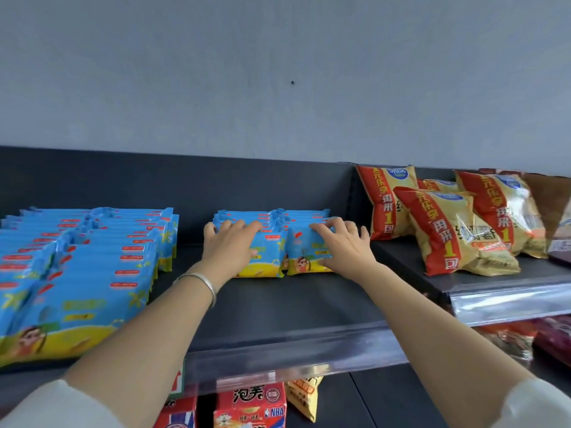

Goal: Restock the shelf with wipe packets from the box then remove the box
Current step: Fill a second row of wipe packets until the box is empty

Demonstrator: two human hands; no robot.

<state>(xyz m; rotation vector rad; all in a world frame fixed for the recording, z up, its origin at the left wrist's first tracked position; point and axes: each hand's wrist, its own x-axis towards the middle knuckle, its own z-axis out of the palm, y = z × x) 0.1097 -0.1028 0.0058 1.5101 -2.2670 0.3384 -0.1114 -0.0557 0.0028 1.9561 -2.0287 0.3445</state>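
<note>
Wipe packets stand in two short rows at the back middle of the dark shelf, blue on top with a yellow band and a cartoon child at the bottom; each carries a small red label on its top edge, but the print is too blurred to read. Left hand lies over the left row, fingers spread across the packet tops and the thumb down at the side, while right hand rests on the right row with fingers curled over the top edge and the thumb against the front face near the yellow band; both press on the packets, and whether either actually grips one cannot be told. A silver bangle circles the left wrist, and white sleeves show at the bottom corners. To the left a much longer block of the same blue packets fills the shelf from back to front. To the right, on the next section, lean red-and-gold snack bags printed with Chinese characters and a large "1". Below the clear price rail, a red carton shows "NBA" beside Chinese lettering, with a yellow bag just beside it.
</note>
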